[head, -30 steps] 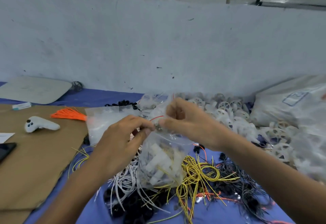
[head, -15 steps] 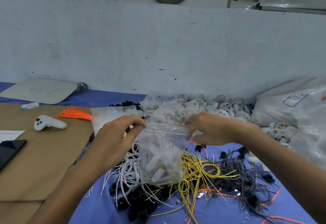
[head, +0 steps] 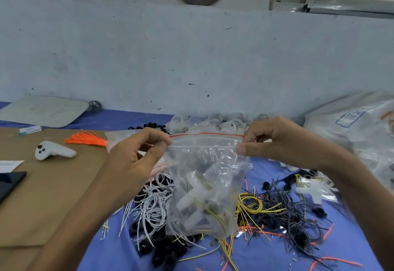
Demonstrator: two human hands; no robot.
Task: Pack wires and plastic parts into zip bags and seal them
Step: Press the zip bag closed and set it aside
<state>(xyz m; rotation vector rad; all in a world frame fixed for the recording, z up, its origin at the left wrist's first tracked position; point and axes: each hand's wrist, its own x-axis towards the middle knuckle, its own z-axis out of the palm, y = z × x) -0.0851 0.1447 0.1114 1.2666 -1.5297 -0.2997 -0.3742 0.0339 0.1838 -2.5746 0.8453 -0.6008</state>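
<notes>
– Bag (head: pixel 204 185), where is it?
– Up in front of the person, held by its two top corners and hanging over the wire heap on the blue cloth (head: pixel 266 255). Whether its bottom touches the heap, I cannot tell.
– Who holds which corner?
– The left hand (head: pixel 132 164) pinches the top left corner between thumb (head: pixel 157 151) and forefinger. The right hand (head: pixel 283 140) pinches the top right corner the same way. The other fingers of both hands are curled in.
– And the top of it?
– The red edge (head: pixel 206 134) runs taut and level between the hands, with the zip track just below it. Whether the zip is pressed closed, I cannot tell.
– What is inside?
– White plastic parts (head: pixel 191 198), some dark pieces, and a thin yellow wire (head: pixel 213 215) low down.
– Around it?
– White wires (head: pixel 153 204) lie left of the bag, and black parts (head: pixel 164 247) below those. Yellow wires (head: pixel 251 202) are coiled just right of it, then black wires (head: pixel 294 217), with orange wires (head: pixel 339 260) strewn along the near edge.
– Farther out?
– White wheels (head: pixel 230 124) are piled behind the bag, against the wall (head: pixel 191 57). A big sack (head: pixel 351 125) sits at the far right. On the left is cardboard (head: pixel 42 196) with a white controller (head: pixel 53 150), an orange bundle (head: pixel 87 139) and a phone (head: pixel 8 183) at the edge. A grey board (head: pixel 44 110) lies behind that, by the wall.
</notes>
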